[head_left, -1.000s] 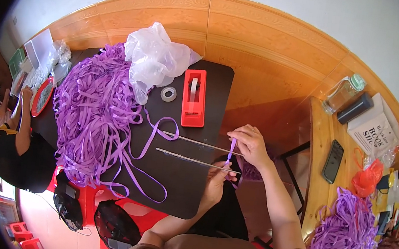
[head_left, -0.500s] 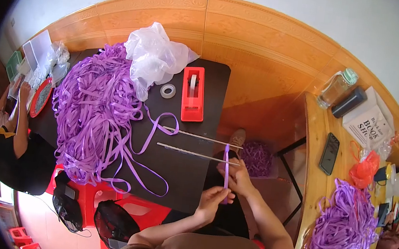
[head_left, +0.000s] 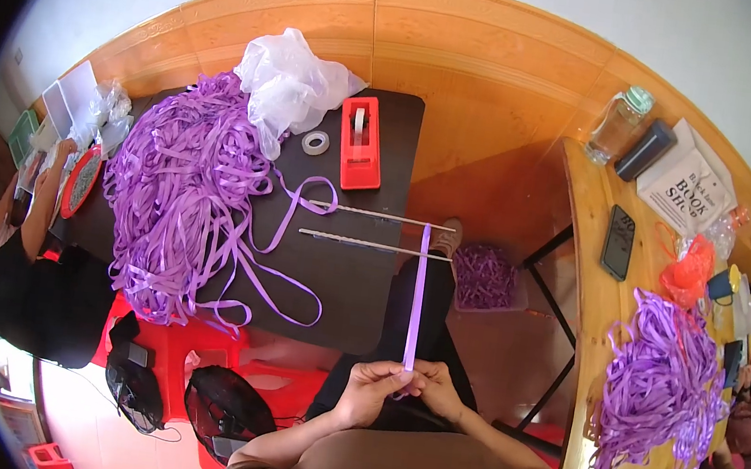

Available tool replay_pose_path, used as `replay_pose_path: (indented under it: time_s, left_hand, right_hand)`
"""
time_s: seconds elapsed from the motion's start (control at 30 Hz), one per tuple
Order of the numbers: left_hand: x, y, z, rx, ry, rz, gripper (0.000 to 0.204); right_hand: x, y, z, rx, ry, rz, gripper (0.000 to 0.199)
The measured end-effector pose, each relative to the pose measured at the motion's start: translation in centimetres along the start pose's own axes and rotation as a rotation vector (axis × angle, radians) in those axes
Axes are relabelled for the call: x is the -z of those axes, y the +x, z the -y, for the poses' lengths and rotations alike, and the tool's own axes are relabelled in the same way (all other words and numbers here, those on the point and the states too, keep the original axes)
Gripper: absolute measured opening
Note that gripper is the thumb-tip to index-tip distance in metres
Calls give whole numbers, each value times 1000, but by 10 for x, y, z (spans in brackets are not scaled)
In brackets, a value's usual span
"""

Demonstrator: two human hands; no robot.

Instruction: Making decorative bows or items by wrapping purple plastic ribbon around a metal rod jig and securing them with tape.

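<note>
Hands, lower centre of the frame: left hand (head_left: 365,394) gripping the lower end of a purple ribbon strip (head_left: 416,310) between thumb and fingers; right hand (head_left: 440,393) meeting it from the other side, fingers curled. With the fingertips overlapping, whether the right is also pinching the strip cannot be told.

Change: both hands, up near the rods a second ago, are now sitting together close to the body; the strip is showing as a longer, straight length. Judged from this, the ribbon is being drawn out taut against the rods.

Strip: centre of the frame, long axis running nearly straight up and down, passing the lower rod (head_left: 356,243) and reaching the upper rod (head_left: 369,212) close to their right ends.

Rods: two, thin; lying side by side, pointing left to right with a slight downward slant, and projecting past the right edge of the dark table (head_left: 315,269).

Beyond, left of centre: ribbon pile (head_left: 184,192), spreading. Upper centre: red tape dispenser (head_left: 362,153), standing near a tape roll (head_left: 316,142).
</note>
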State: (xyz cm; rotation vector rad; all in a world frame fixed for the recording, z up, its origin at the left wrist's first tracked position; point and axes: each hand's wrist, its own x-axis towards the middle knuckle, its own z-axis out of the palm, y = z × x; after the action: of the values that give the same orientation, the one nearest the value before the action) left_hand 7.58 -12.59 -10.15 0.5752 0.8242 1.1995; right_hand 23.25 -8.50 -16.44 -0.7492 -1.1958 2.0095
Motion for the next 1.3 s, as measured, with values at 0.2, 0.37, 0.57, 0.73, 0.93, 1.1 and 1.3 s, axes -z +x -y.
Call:
replay_pose_path:
  time_s: [0.2,0.37,0.57,0.73,0.93,1.1,1.3]
  left_hand:
    - [8,-12,9,-74,43,25,12]
    - [13,-15,-1,-209,-32,24,14]
    - [20,-20,10,-268,67,-107,12]
    - [20,-24,7,-144,41,-126,11]
    - [26,-29,12,91,177,-58,11]
    - [29,-31,12,123,156,-58,11]
    - [35,-31,15,138,117,-37,13]
  right_hand:
    - [-16,-13,4,-76,-96,-60,21]
    - [-17,-15,3,-181,-131,-180,27]
    - [-13,-10,-6,-122,25,-386,16]
    - [-17,-6,-8,-68,81,-390,7]
    - [-24,4,6,-69,95,-438,4]
    - [-26,20,23,156,-37,-427,7]
    - [-20,13,6,137,-106,-303,2]
